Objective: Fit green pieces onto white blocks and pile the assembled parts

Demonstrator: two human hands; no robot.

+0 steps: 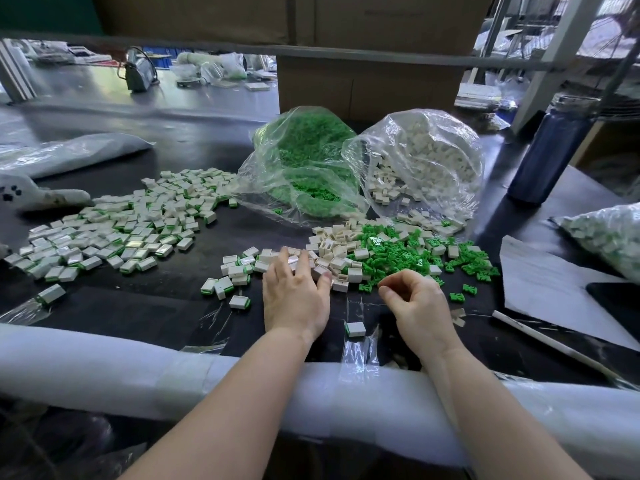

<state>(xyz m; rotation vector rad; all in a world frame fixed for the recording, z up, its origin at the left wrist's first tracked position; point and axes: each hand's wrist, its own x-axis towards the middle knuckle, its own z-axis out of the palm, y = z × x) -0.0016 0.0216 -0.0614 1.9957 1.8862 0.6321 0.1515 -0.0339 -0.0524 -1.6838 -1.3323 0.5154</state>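
The left hand [294,296] lies palm down on the dark surface [138,306], its fingers spread and nearly straight, the fingertips touching a loose group of white blocks [332,251]. The thumb presses against one block at the right side of this hand. The right hand [415,299] is just beside it, with the fingers curled inward and the thumb near the index finger; I cannot tell if something small is pinched there. Beyond the right hand, green pieces [401,258] lie scattered and mixed with more white blocks. One assembled part [355,329] lies alone between the two wrists. Far to the left of the left hand spreads the big pile of assembled parts [114,226]. Behind both hands stand two open clear bags, one with green pieces [304,168], one with white blocks [422,161]. A dark blue bottle [550,150] stands far right of the right hand.
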